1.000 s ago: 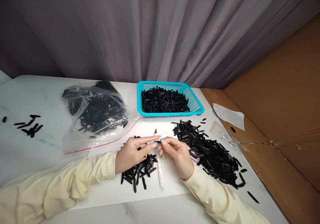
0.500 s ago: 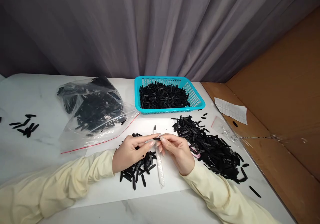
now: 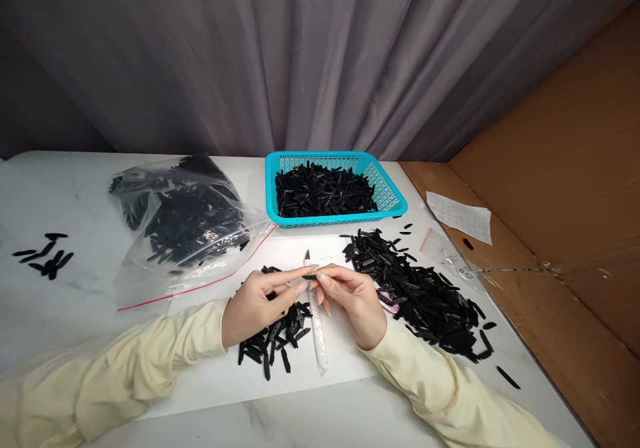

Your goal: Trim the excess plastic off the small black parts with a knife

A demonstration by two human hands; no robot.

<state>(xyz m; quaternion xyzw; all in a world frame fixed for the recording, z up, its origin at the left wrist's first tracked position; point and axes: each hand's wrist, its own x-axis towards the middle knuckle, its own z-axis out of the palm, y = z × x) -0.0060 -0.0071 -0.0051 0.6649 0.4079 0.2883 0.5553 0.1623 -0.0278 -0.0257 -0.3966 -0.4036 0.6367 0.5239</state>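
Centrally, a small black piece lies between my two hands, above the white sheet. My right hand pinches it at one end, thumb against fingers. My left hand extends its index finger along the piece, with the thumb near its other end; whether these two digits also grip it, I cannot tell. Beneath and beside my left hand is a small heap of similar pieces. A knife lies on the sheet, blade pointing away from me. To the right spreads a larger heap, with a pink object at its near edge. Beyond stand a turquoise basket holding more pieces and, to its left, a filled clear bag.
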